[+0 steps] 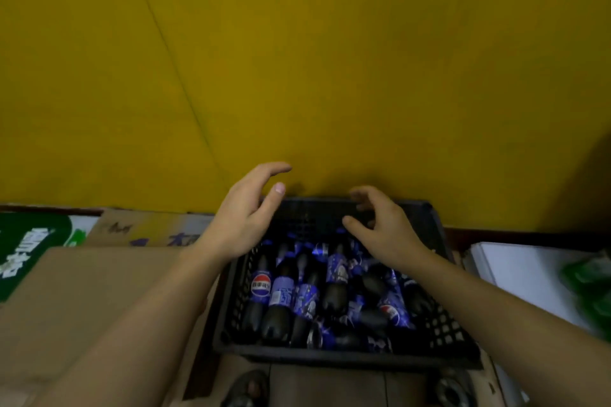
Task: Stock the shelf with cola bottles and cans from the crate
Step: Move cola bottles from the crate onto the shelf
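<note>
Left hand spread, empty, centre frame above far-left corner of black perforated plastic crate. Right hand loosely curled over far rim; contact unclear. Dark cola bottles with blue labels lie jumbled in the crate, lower centre. Shelf not visible. Risk: lifting one bottle may shift neighbours, letting them roll; slick labels could slip.

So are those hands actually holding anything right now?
No. The left hand and right hand hover open above the crate of cola bottles, gripping nothing.
</note>
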